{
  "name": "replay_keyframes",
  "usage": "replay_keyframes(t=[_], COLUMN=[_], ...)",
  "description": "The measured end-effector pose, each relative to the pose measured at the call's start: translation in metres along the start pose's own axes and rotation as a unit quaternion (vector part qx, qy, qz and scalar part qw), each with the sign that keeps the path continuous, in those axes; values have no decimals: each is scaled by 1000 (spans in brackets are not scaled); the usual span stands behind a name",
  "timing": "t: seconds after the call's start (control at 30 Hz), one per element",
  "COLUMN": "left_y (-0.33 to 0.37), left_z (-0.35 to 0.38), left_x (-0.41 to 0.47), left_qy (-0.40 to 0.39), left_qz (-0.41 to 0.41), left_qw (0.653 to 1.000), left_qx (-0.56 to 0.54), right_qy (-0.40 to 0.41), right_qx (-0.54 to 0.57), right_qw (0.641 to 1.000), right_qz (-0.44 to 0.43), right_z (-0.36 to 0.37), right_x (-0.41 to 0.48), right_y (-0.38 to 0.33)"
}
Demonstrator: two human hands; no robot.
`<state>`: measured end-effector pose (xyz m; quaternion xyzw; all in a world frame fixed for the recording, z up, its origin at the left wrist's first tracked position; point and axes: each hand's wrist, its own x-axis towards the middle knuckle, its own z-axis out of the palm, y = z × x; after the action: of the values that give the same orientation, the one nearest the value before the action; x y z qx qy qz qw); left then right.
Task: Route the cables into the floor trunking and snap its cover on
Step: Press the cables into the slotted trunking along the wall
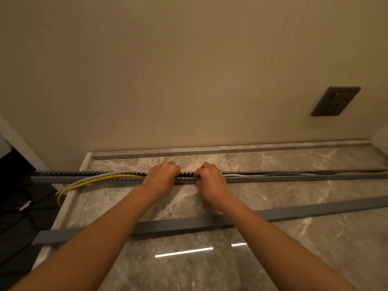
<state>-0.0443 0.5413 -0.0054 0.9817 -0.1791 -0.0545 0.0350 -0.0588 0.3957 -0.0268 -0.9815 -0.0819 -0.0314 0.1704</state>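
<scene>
A long grey slotted trunking [273, 177] lies across the marble floor, parallel to the wall, with its top uncovered. A yellow cable [88, 181] and a grey cable [84, 179] run inside it and spill out over its near side at the left. My left hand [162, 175] and my right hand [210, 177] rest side by side on the trunking's middle, fingers curled into the channel over the cables. The fingertips are hidden inside. The flat grey cover [294, 213] lies loose on the floor, closer to me, under both forearms.
A beige wall stands just behind the trunking, with a dark wall socket [336, 101] at the right. The marble floor [273, 259] has a raised edge at the left, beyond which lies a dark area [19, 206].
</scene>
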Motion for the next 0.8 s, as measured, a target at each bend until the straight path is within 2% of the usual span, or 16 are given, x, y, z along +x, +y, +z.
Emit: replay_keyframes(t=[0.1, 0.37, 0.53, 0.67, 0.8], left_y=[-14, -70, -106, -124, -137], left_z=[-3, -18, -19, -19, -19], left_x=[-7, -30, -44, -49, -48], left_qy=[26, 31, 30, 15, -15], left_qz=[-3, -79, -124, -115, -51], left_qw=[998, 996, 990, 989, 997], left_qx=[-49, -31, -65, -90, -53], right_qy=[11, -23, -14, -6, -7], right_qx=[11, 57, 85, 90, 100], right_qw=[1000, 997, 996, 995, 995], right_qz=[-20, -44, -38, -29, 4], right_z=[-2, 6, 19, 27, 30], right_x=[0, 8, 12, 17, 22], right_y=[-11, -59, -87, -105, -112])
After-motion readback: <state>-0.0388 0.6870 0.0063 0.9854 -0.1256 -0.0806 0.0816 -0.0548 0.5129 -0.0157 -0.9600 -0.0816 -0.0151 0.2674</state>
